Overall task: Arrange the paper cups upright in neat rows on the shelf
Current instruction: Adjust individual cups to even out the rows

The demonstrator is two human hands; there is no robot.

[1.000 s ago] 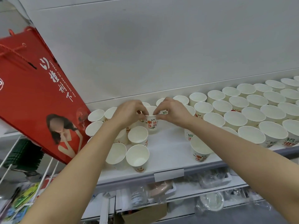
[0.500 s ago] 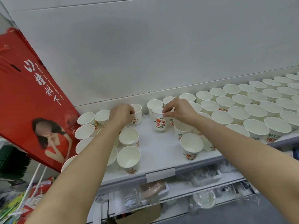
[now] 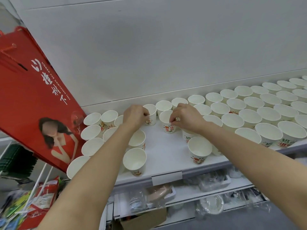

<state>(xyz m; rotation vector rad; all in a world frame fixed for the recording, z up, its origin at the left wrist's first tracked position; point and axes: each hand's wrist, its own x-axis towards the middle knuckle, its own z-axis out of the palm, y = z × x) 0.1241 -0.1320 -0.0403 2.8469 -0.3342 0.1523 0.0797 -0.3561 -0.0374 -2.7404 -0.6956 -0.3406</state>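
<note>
Cups everywhere on this white shelf (image 3: pixel 166 151), all upright with mouths up. Our left hand (image 3: pixel 135 116) pinches the near rim of a cup (image 3: pixel 150 113) at the back, fingers curled over the edge. Our right hand (image 3: pixel 186 116) pinches the rim of a second cup (image 3: pixel 167 121) just to the right of it, standing a little forward on the bare middle of the shelf. Those two cups sit near each other but apart. Right of us, packed rows (image 3: pixel 259 110) run off to the edge. Left of us, a looser bunch (image 3: pixel 94 128) sits beside a red bag (image 3: pixel 28 90). Two loners stand near the front lip, one at left (image 3: pixel 134 161) and one at right (image 3: pixel 199 150).
</note>
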